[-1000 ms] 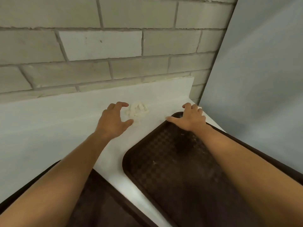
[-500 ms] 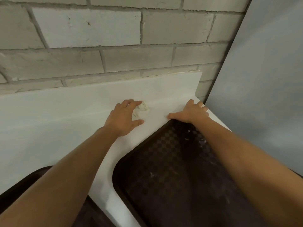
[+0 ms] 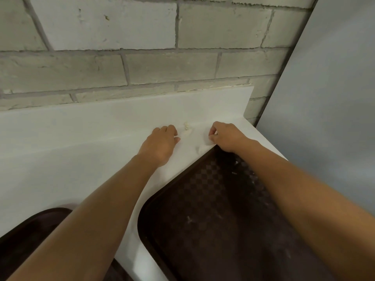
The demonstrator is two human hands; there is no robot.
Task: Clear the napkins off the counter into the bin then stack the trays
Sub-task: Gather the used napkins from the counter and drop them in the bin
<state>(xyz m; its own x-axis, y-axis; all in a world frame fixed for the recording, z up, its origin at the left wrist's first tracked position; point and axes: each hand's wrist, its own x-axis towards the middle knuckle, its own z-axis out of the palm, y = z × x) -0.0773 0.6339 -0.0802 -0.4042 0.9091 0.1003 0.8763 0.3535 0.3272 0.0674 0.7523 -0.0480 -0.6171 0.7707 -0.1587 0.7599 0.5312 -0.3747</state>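
Observation:
A small crumpled white napkin (image 3: 187, 130) lies on the white counter (image 3: 60, 163) by the backsplash. My left hand (image 3: 160, 145) is curled beside it, fingertips against its left side, and most of the wad is hidden in the fingers. My right hand (image 3: 227, 136) rests on the counter just past the far corner of the dark brown checkered tray (image 3: 203, 209), fingers pinched together. A faint white scrap (image 3: 199, 149) lies below that pinch; whether the hand holds it is unclear. A second brown tray (image 3: 26, 240) shows at the bottom left under my left forearm.
A grey brick wall (image 3: 142, 67) rises behind a low white backsplash (image 3: 121, 112). A flat grey panel (image 3: 328, 118) closes off the right side at the counter's end. White crumbs dot the right tray. No bin is in view.
My left hand has closed from spread fingers into a curl over the napkin, so less of it shows. My right hand left the tray's corner, moved onto the counter and curled. The view moved closer.

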